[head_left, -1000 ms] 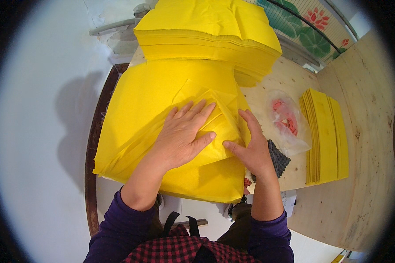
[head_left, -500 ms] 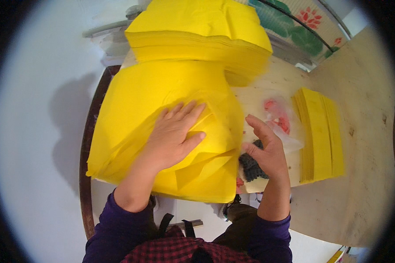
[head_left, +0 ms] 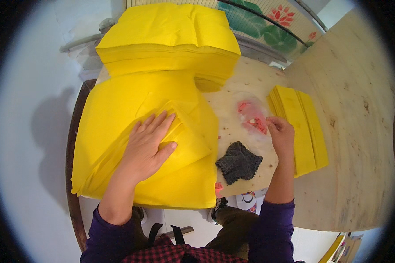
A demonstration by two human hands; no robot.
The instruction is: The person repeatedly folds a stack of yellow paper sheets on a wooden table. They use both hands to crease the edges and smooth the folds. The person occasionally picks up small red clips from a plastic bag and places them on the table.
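Note:
My left hand [head_left: 147, 147] lies flat, fingers stretched out, on a wide yellow stack of soft, cloth-like sheets [head_left: 131, 101]. Beneath its fingertips, several upper layers are folded over at a slant. Over on the right, my right hand [head_left: 281, 135] pinches the edge of a thin clear plastic bag [head_left: 260, 115] with thumb and forefinger. Red-pink pieces [head_left: 256, 125] show inside the bag. Just below the bag lies a crumpled dark grey cloth [head_left: 239, 162] with ragged edges.
A taller yellow stack [head_left: 166, 30] stands at the back, touching the wide one. Narrow folded yellow bundles [head_left: 300, 127] lie on the right of the wooden tabletop [head_left: 250, 79]. A small red scrap [head_left: 218, 187] sits at the near edge. A white wall [head_left: 26, 131] rises at left.
My right hand has moved from beside the wide stack to the plastic bag, its fingers closing on the edge. My left hand stays flat on the sheets. The whole view has shifted.

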